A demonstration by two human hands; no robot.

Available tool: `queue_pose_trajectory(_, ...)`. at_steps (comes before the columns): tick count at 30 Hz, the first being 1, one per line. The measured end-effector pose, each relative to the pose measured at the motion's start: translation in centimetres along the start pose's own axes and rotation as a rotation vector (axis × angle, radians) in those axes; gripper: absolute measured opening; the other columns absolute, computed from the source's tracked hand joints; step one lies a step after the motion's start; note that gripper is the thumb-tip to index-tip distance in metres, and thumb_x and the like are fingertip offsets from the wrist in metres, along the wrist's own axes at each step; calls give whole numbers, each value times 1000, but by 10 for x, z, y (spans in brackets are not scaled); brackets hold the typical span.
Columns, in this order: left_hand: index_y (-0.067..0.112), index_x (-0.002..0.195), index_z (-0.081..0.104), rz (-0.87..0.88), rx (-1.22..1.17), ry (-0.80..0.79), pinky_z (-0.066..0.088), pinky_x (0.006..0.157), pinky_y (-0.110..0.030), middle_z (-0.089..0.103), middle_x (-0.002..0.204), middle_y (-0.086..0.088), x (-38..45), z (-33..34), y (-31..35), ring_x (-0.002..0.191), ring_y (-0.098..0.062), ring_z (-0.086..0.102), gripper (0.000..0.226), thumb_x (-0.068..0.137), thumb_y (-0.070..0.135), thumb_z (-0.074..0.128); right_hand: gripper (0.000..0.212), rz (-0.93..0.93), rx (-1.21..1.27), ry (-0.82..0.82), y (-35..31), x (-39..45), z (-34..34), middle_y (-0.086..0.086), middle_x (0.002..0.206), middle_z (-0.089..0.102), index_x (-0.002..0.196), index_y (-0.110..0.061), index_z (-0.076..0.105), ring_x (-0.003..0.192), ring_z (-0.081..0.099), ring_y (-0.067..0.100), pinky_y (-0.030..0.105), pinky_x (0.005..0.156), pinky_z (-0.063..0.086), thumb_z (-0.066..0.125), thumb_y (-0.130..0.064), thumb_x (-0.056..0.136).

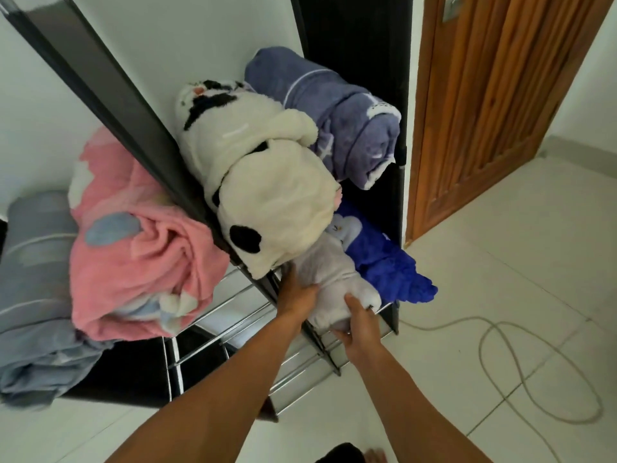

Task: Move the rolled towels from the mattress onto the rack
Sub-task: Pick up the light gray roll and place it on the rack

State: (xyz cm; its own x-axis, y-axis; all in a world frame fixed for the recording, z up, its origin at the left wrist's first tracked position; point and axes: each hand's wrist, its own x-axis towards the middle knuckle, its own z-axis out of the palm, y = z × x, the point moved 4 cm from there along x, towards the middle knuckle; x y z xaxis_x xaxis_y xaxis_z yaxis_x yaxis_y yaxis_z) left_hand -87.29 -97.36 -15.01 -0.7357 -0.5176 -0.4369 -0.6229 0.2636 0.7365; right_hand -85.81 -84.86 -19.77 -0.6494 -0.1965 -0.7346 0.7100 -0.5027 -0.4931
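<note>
We handle the pale grey rolled towel [329, 279] at lower centre of the frame, where it lies on a lower shelf of the rack [334, 357], beneath the cream panda roll [267, 195] and beside the bright blue towel [387, 262]. We judge it soft, light and compressible, with no stiff core; it probably sags or unrolls if taken by one end only.

The left hand [297, 294] presses against the roll's left flank, fingers laid along it. The right hand [359, 325] grips the near end, thumb on top and fingers curled beneath. Holding both flanks keeps the roll wound; we recommend this hold for seating it deeper.

Edges to respect: the black divider post [273, 289] sits just beside the left hand, and the chrome shelf bars [233, 315] run below. The panda roll overhangs the shelf above and leaves little headroom. The lavender towel [334, 118] fills the upper right of the rack.

Open room lies toward the tiled floor [500, 262] at right, where a pale cable [534, 379] loops. A pink blanket [140, 248] crowds the left side.
</note>
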Motion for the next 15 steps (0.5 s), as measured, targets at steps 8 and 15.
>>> queue_pose_trajectory(8, 15, 151, 23, -81, 338, -74, 32, 112, -34, 27, 156, -13, 2, 14, -4, 141, -30, 34, 56, 99, 21, 44, 42, 152, -481, -151, 6, 2, -13, 3, 129, 50, 129, -20, 44, 111, 49, 18, 45, 90, 47, 58, -29, 91)
queue_pose_trajectory(15, 7, 147, 31, -45, 281, -58, 42, 104, -35, 36, 149, -18, -57, 12, -13, 131, -35, 44, 60, 90, 11, 50, 37, 46, -598, -82, -23, -45, -67, 1, 95, 58, 124, -17, 49, 92, 58, 18, 40, 93, 49, 61, -22, 89)
